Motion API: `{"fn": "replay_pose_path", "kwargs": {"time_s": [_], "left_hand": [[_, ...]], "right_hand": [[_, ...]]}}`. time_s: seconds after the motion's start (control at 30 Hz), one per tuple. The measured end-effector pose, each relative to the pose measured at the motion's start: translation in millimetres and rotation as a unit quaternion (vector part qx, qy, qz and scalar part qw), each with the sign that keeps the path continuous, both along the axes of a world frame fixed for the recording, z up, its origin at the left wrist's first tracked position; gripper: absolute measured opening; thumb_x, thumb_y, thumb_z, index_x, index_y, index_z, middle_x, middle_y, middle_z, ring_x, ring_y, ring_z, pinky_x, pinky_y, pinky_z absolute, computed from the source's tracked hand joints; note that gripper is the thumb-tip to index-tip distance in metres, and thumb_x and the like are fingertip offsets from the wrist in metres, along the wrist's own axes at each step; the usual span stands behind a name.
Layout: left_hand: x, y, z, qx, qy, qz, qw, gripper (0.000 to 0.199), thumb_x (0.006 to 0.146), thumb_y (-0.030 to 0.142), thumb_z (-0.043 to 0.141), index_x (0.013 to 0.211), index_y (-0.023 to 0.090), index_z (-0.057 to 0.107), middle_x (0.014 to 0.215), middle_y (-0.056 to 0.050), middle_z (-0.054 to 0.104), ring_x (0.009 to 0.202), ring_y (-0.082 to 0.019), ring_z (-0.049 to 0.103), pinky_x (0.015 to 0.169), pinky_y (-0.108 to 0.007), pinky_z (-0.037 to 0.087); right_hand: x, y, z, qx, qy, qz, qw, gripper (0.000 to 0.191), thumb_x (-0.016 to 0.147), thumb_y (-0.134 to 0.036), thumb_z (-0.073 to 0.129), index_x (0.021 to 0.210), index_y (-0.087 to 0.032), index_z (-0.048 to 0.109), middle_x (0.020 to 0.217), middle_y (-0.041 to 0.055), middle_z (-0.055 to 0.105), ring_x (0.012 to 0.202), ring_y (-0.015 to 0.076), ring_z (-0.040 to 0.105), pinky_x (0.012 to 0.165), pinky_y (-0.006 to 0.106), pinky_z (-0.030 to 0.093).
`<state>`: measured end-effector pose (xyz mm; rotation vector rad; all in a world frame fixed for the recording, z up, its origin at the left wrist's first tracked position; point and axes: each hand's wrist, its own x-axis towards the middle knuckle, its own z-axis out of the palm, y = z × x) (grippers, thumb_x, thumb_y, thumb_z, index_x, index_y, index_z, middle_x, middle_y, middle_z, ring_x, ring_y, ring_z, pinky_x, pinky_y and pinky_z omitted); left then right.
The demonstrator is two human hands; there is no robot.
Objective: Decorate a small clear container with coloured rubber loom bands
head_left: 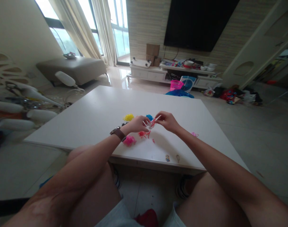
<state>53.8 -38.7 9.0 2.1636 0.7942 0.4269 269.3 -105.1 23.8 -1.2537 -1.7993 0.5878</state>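
My left hand, below a dark watch strap on the wrist, is closed on a small clear-and-white piece with red and pink bands on it. Pinched in my right hand is a thin white stick that meets the bands. Around my left hand lie piles of small bands: yellow, blue, red and pink. One loose red band rests nearer the front edge. Fingertip detail is small and partly blurred.
The white table holds a small cartoon figure piece, another small piece near the front edge, and pink bands by my right forearm. Beyond stand a pink basket and a low cabinet. White lamp parts are at left.
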Motion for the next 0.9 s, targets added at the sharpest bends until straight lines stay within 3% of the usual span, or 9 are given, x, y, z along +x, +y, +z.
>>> {"fn": "replay_pose_path", "kwargs": {"time_s": [0.13,0.33,0.47,0.53,0.6,0.7,0.83,0.9], "left_hand": [[3,-2,0.6,-0.029,-0.036,-0.015,0.999,0.036,0.062,0.022,0.081,0.095,0.015,0.072,0.09,-0.007,0.073,0.079,-0.018,0.068,0.069,-0.029,0.055],[8,-9,1.7,-0.064,-0.082,-0.018,0.994,0.034,0.063,0.02,0.08,0.094,0.014,0.068,0.092,-0.008,0.072,0.081,-0.019,0.069,0.071,-0.03,0.056],[9,-7,4.5,-0.067,-0.128,0.018,0.989,0.034,0.061,0.019,0.081,0.091,0.014,0.064,0.09,-0.006,0.071,0.081,-0.019,0.069,0.073,-0.031,0.056],[7,-3,8.1,-0.063,-0.163,0.054,0.983,0.036,0.061,0.019,0.081,0.092,0.014,0.063,0.092,-0.006,0.071,0.084,-0.019,0.069,0.075,-0.032,0.056],[3,2,11.8,-0.049,-0.186,0.083,0.978,0.038,0.062,0.02,0.08,0.094,0.015,0.062,0.095,-0.007,0.071,0.086,-0.019,0.068,0.076,-0.032,0.055],[-5,8,15.9,-0.003,-0.179,0.12,0.977,0.036,0.063,0.019,0.078,0.094,0.015,0.062,0.096,-0.006,0.07,0.086,-0.018,0.068,0.077,-0.032,0.055],[-11,10,20.9,0.03,-0.146,0.124,0.981,0.035,0.063,0.017,0.076,0.094,0.015,0.062,0.097,-0.006,0.071,0.087,-0.018,0.067,0.076,-0.031,0.056],[-12,9,23.5,0.029,-0.141,0.119,0.982,0.035,0.063,0.016,0.075,0.094,0.014,0.062,0.096,-0.006,0.071,0.086,-0.018,0.067,0.076,-0.03,0.056]], "right_hand": [[0,0,4.6,0.023,-0.015,-0.004,1.0,0.015,0.079,-0.032,0.073,0.077,-0.017,0.07,0.07,0.0015,0.071,0.065,0.0154,0.063,0.063,0.027,0.049],[-4,-6,12.5,0.056,0.023,-0.011,0.998,0.013,0.083,-0.032,0.069,0.084,-0.019,0.071,0.079,0.0024,0.073,0.073,0.0165,0.067,0.07,0.03,0.055],[1,-4,12.0,0.114,0.029,-0.085,0.989,0.012,0.086,-0.029,0.065,0.085,-0.018,0.069,0.082,0.0029,0.071,0.076,0.0159,0.065,0.073,0.029,0.055],[8,0,3.6,0.086,-0.01,-0.113,0.99,0.009,0.085,-0.025,0.064,0.086,-0.018,0.07,0.08,0.0028,0.071,0.073,0.0152,0.064,0.07,0.028,0.053],[15,1,-10.3,-0.009,-0.092,-0.067,0.994,0.005,0.079,-0.018,0.067,0.082,-0.016,0.071,0.073,0.0014,0.069,0.066,0.0136,0.061,0.065,0.025,0.05],[19,-1,-34.1,-0.13,-0.186,0.085,0.97,0.013,0.071,-0.009,0.072,0.081,-0.015,0.074,0.073,0.0008,0.067,0.064,0.0122,0.06,0.062,0.023,0.046],[10,-6,-55.1,-0.145,-0.218,0.206,0.943,0.028,0.07,-0.003,0.073,0.093,-0.018,0.078,0.09,0.0039,0.067,0.069,0.0113,0.06,0.064,0.022,0.046],[3,-6,-60.2,-0.14,-0.23,0.238,0.933,0.025,0.073,0.001,0.069,0.088,-0.018,0.078,0.091,0.0036,0.066,0.068,0.0104,0.058,0.064,0.022,0.044]]}}
